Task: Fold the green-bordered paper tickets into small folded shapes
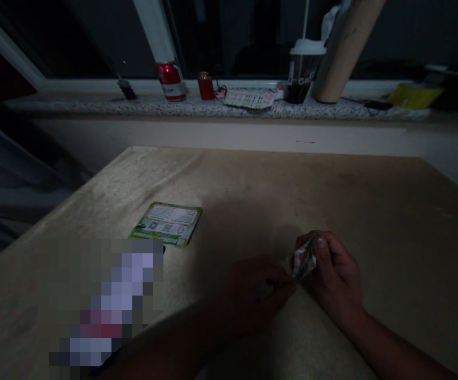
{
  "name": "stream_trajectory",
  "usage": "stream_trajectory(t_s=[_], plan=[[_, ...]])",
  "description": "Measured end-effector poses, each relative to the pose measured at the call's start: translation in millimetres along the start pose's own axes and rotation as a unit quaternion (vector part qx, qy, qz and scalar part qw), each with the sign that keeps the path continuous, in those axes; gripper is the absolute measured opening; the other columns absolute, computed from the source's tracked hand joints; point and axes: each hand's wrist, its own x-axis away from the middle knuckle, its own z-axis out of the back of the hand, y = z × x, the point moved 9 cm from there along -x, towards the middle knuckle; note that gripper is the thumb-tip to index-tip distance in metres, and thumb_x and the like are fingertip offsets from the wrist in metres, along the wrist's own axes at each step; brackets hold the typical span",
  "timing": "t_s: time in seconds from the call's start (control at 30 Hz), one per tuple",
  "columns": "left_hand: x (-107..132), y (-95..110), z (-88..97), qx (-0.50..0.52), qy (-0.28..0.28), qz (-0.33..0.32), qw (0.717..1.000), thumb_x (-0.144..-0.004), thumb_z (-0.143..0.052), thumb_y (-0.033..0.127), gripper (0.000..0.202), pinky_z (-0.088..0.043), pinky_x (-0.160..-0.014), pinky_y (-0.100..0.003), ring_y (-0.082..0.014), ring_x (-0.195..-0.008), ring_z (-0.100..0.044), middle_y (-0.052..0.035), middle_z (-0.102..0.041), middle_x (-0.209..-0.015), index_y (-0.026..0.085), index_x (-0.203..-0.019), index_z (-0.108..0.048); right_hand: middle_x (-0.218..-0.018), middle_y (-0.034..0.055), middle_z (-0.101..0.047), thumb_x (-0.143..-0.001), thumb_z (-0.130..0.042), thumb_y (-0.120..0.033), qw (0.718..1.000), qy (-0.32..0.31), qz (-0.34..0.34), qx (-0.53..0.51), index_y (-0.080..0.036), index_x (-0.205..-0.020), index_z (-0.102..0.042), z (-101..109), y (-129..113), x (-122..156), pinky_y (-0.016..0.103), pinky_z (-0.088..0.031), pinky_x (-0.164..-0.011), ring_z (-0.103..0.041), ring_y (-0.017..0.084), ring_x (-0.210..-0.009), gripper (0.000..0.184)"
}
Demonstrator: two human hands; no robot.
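Right hand (334, 274) is closed around a small folded paper piece (304, 261), thumb on its upper edge, and holds it just above the tabletop (371, 200), in the near right part. Left hand (253, 293) has its fingertips at the lower corner of the piece; it is too dark to tell if they really pinch it or only touch.

Behind the tabletop runs a windowsill (94, 105) with a cardboard tube (342, 53), a lidded cup (304, 68) and a red can (170, 82). A green printed card (168, 224) lies flat, well apart to the left.

As the piece is small and the light is poor, I judge it better to keep the right thumb firm on the edge, to work slowly with fingertips only, and to rest the piece on the tabletop for support
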Motion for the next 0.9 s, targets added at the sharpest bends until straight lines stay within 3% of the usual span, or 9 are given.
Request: stream_trajectory(t_s=[0.07, 0.13, 0.33, 0.53, 0.63, 0.9], plan=[[0.4, 3.7, -1.2, 0.011, -0.003, -0.021, 1.000, -0.084, -0.068, 0.019, 0.006, -0.053, -0.065, -0.026, -0.0156, -0.066, -0.068, -0.0067, -0.074, -0.074, 0.015, -0.080, -0.072, -0.072, 0.0003, -0.061, -0.101, -0.053, -0.044, 1.000, -0.009, -0.005, -0.012, -0.021, -0.086, -0.063, -3.3, -0.5, 1.1, 0.022, -0.046, -0.048, -0.055, 0.012, -0.056, 0.029], [0.2, -0.3, -1.8, 0.025, -0.006, -0.001, 1.000, -0.082, -0.069, 0.021, 0.007, -0.052, -0.064, -0.025, -0.0153, -0.065, -0.067, -0.0061, -0.073, -0.073, 0.015, -0.080, -0.071, -0.068, -0.0003, -0.060, -0.101, -0.053, -0.044, 1.000, -0.021, -0.001, -0.001, -0.021, -0.085, -0.064, -6.5, -3.3, 2.1, 0.022, -0.046, -0.047, -0.055, 0.012, -0.054, 0.030], [1.5, -36.8, -3.7, 0.079, 0.009, 0.183, 0.980, -0.085, -0.067, 0.040, 0.028, -0.043, -0.056, -0.023, -0.0130, -0.060, -0.057, -0.0023, -0.064, -0.066, 0.013, -0.078, -0.067, -0.068, -0.0012, -0.061, -0.103, -0.049, -0.038, 0.994, -0.084, 0.043, 0.058, -0.023, -0.092, -0.066, -18.8, -13.2, 7.8, 0.020, -0.044, -0.047, -0.053, 0.011, -0.053, 0.025], [1.3, -45.8, -10.2, 0.057, -0.010, 0.240, 0.969, -0.083, -0.066, 0.035, 0.027, -0.037, -0.052, -0.022, -0.0105, -0.055, -0.051, -0.0006, -0.060, -0.061, 0.012, -0.071, -0.068, -0.067, -0.0030, -0.056, -0.105, -0.046, -0.033, 0.987, -0.114, 0.074, 0.090, -0.024, -0.096, -0.063, -25.8, -14.0, 13.1, 0.019, -0.040, -0.046, -0.049, 0.010, -0.052, 0.022], [1.9, -44.7, -10.8, 0.036, -0.013, 0.227, 0.973, -0.083, -0.067, 0.034, 0.026, -0.036, -0.051, -0.021, -0.0095, -0.053, -0.048, 0.0001, -0.059, -0.059, 0.012, -0.069, -0.069, -0.069, -0.0029, -0.056, -0.105, -0.045, -0.033, 0.985, -0.111, 0.084, 0.100, -0.023, -0.094, -0.061, -26.6, -13.3, 13.0, 0.019, -0.040, -0.047, -0.049, 0.010, -0.054, 0.022], [-3.2, -20.0, -6.1, -0.059, 0.005, 0.103, 0.993, -0.078, -0.064, 0.019, 0.013, -0.038, -0.055, -0.022, -0.0098, -0.055, -0.052, 0.0005, -0.059, -0.060, 0.014, -0.065, -0.065, -0.067, -0.0033, -0.058, -0.105, -0.043, -0.029, 0.973, -0.073, 0.128, 0.179, -0.023, -0.089, -0.058, -25.5, -18.0, 13.5, 0.019, -0.044, -0.050, -0.055, 0.010, -0.055, 0.023]])
